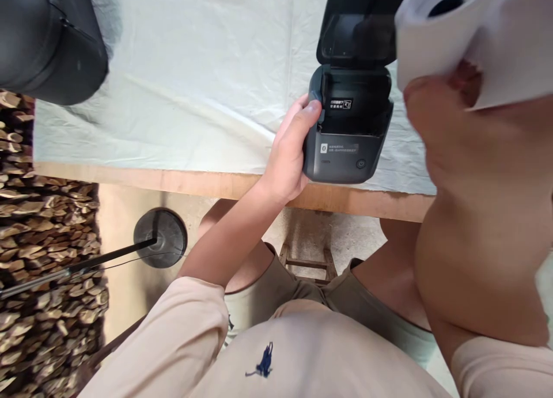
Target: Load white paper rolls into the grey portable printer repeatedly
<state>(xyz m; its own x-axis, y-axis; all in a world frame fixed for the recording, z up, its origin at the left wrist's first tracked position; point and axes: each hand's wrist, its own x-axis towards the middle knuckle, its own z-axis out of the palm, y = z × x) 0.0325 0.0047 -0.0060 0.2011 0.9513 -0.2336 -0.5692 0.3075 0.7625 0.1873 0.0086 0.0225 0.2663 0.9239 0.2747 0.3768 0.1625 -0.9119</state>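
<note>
A small dark grey label printer (345,139) stands near the table's front edge with its lid (358,23) swung up and its paper bay bare. My left hand (289,150) grips the printer's left side, thumb at the upper corner. My right hand (436,116) is raised close to the camera at the upper right. It holds a white paper roll (453,35) with a dark core hole, and a loose end of paper hangs from the roll. The roll hovers above and right of the printer.
A pale cloth (194,87) covers the wooden table (194,182). A black rounded object (47,41) sits at the table's far left corner. Below, a round black stand base (161,237) with a pole rests on the floor beside stacked firewood (43,242). I sit on a wooden stool (309,262).
</note>
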